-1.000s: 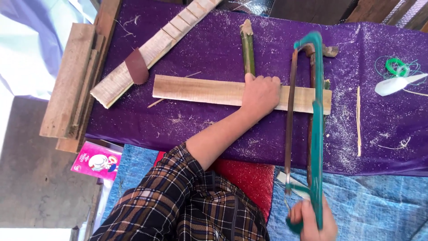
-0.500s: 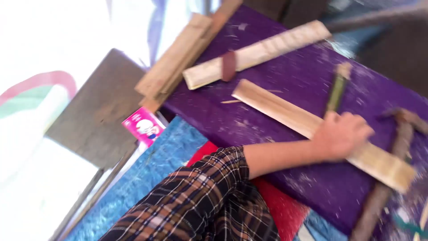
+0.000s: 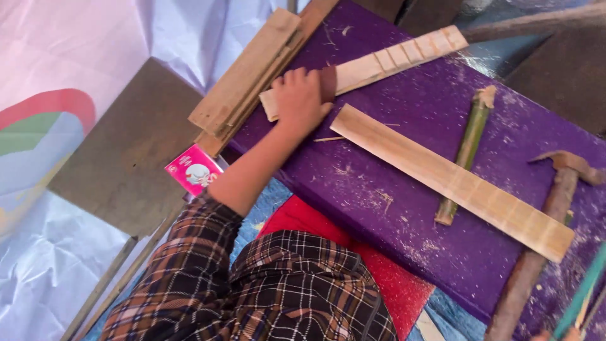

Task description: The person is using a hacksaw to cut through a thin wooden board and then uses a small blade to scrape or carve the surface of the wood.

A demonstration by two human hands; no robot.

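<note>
My left hand (image 3: pixel 298 100) lies on the near end of a pale wooden strip (image 3: pixel 391 60) marked with cross lines, at the far left of the purple board (image 3: pixel 391 208). Its fingers and thumb close around a small brown pad (image 3: pixel 328 82) sitting on that strip. A second, longer wooden slat (image 3: pixel 454 180) lies diagonally to the right, untouched. Beside it are a green bamboo stick (image 3: pixel 467 148) and a hammer (image 3: pixel 549 208) with a rough wooden handle. Only a sliver of my right hand (image 3: pixel 570 333) shows at the bottom edge, by a teal saw frame (image 3: pixel 581 297).
A stack of wooden planks (image 3: pixel 246 76) leans against the purple board's left edge. A dark flat board (image 3: pixel 126 145) and a pink packet (image 3: pixel 192 169) lie to the left on pale sheeting. Sawdust covers the purple board. A red cloth (image 3: pixel 379 271) lies at my lap.
My left hand left the long slat and moved up-left onto the marked strip and brown pad. The view swung left, so the saw and my right hand slid almost out of frame.
</note>
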